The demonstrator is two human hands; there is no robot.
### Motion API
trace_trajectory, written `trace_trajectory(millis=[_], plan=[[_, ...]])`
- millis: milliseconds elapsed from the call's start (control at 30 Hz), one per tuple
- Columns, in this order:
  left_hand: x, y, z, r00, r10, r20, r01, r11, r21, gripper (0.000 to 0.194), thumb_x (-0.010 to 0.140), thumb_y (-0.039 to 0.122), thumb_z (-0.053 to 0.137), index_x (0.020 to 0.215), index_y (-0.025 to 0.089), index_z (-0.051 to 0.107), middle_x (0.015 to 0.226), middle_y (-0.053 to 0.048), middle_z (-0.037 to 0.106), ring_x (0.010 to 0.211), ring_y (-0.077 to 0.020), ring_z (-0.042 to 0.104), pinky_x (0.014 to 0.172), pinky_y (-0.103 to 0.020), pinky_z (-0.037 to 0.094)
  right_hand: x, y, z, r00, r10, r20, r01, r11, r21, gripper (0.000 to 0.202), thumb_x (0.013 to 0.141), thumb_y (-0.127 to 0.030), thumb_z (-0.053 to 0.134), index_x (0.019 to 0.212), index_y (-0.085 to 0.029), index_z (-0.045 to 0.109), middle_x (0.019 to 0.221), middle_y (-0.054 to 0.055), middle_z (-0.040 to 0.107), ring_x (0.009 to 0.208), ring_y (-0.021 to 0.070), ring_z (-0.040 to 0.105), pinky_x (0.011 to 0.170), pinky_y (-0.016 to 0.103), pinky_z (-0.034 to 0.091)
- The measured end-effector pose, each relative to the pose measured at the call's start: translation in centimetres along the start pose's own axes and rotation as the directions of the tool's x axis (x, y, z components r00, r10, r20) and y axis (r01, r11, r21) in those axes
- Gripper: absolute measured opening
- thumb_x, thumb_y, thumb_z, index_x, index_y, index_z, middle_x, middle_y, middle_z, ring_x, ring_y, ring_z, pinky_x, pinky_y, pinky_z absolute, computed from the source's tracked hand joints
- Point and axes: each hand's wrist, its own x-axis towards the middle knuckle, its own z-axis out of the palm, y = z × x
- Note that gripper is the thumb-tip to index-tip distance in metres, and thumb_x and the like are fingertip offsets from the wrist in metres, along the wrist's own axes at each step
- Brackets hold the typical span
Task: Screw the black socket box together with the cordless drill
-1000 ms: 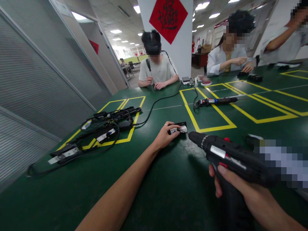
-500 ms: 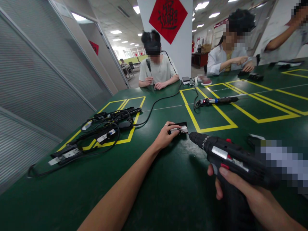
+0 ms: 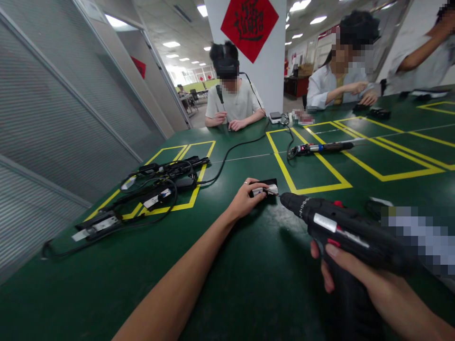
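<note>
while the right hand (image 3: 378, 279) is wrapped around a black drill (image 3: 350, 232), the left hand (image 3: 246, 199) is clamped on a small black-and-white part (image 3: 272, 189) on the green table (image 3: 256, 284); the part lies partly beneath those fingers (image 3: 253, 181), its right end jutting toward the drill's tip.

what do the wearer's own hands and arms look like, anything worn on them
Both hands are gloveless. The left hand wears a thin, shiny ring on one finger; the left forearm is bare, with no sleeve or watch in view. The right hand shows no ring, though some fingers are hidden.
</note>
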Motion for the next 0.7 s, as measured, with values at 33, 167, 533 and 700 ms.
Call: trace_trajectory(millis=[33,167,533,700], plan=[[0.00,-0.03,0.02,1.000,-0.002,-0.001,0.002,1.000,0.000,0.027,0.083,0.029,0.056,0.108,0.022,0.066,0.112,-0.007,0.051,0.106,-0.0191,0.052,0.100,-0.036,0.039,-0.02,-0.01,0.00,1.000,0.000,-0.005,0.000,1.000,-0.014,0.029,0.089,-0.048,0.049,0.083,-0.024,0.062,0.056,-0.002,0.067,0.056,0.0185,0.062,0.062,0.032,0.046],[0.00,-0.11,0.07,1.000,-0.018,-0.005,0.018,1.000,-0.001,0.027,0.084,0.029,0.054,0.107,0.023,0.066,0.112,-0.007,0.051,0.107,-0.0192,0.051,0.101,-0.037,0.038,-0.03,-0.08,0.04,0.999,0.016,-0.030,-0.017,0.999,-0.042,0.031,0.088,-0.050,0.048,0.084,-0.024,0.064,0.057,-0.001,0.068,0.060,0.0200,0.063,0.066,0.034,0.047],[-0.05,0.48,-0.15,0.999,-0.037,0.008,0.037,0.999,-0.014,0.027,0.085,0.030,0.052,0.107,0.022,0.066,0.113,-0.007,0.051,0.107,-0.0195,0.051,0.101,-0.037,0.038,-0.11,-0.25,-0.05,1.000,0.014,-0.003,-0.014,1.000,-0.018,0.030,0.088,-0.049,0.049,0.089,-0.024,0.064,0.056,-0.002,0.066,0.056,0.0177,0.060,0.057,0.029,0.045],[-0.06,0.65,-0.12,0.998,-0.058,0.001,0.058,0.998,-0.011,0.027,0.085,0.032,0.052,0.106,0.022,0.067,0.112,-0.007,0.052,0.106,-0.0192,0.052,0.100,-0.036,0.039,0.02,-0.22,-0.06,1.000,0.020,-0.021,-0.019,0.999,0.041,0.028,0.086,-0.048,0.052,0.085,-0.023,0.063,0.055,-0.001,0.066,0.055,0.0187,0.061,0.056,0.030,0.045]])
